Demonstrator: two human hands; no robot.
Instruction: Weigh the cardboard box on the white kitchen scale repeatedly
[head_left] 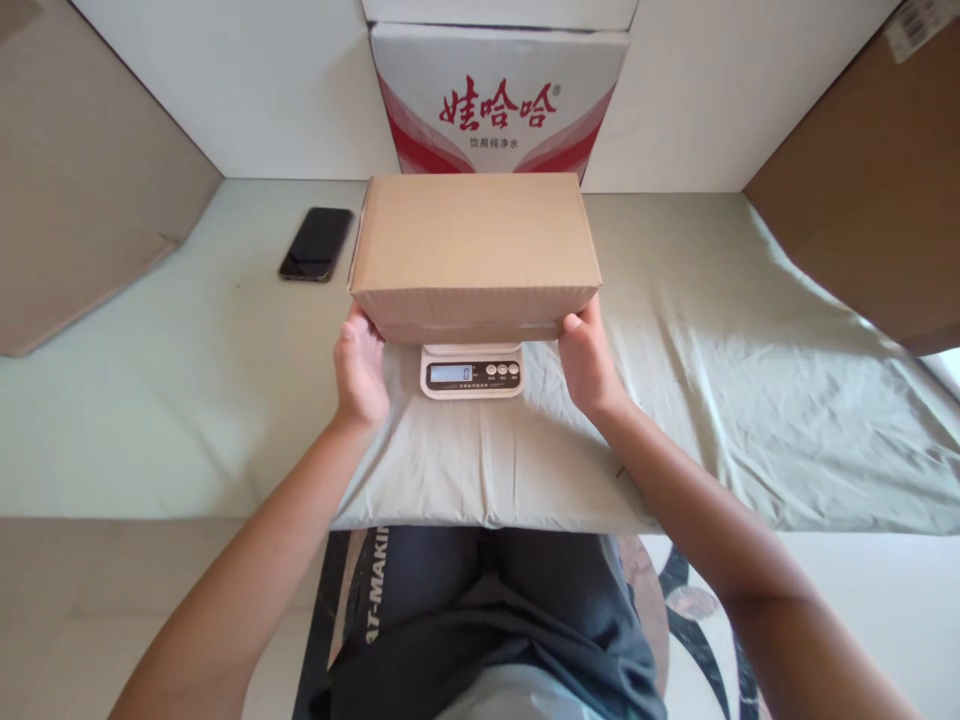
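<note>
A closed brown cardboard box point(476, 232) is held between my two hands, over a small white digital scale point(472, 390). My left hand point(361, 368) grips the box's near left corner, its fingers partly hidden behind and under the box. At the near right corner my right hand point(588, 358) does the same, thumb on the front face. The box covers the scale's plate, so whether it touches the plate I cannot tell. Below the box's front edge, the scale's display reads 0, with three round buttons to the right of it.
A black phone point(316, 244) lies left of the box on the pale green cloth point(187, 400). Behind stands a white and red carton point(501, 100) with Chinese lettering. Large brown cardboard panels rise at the left point(90, 180) and right point(870, 190).
</note>
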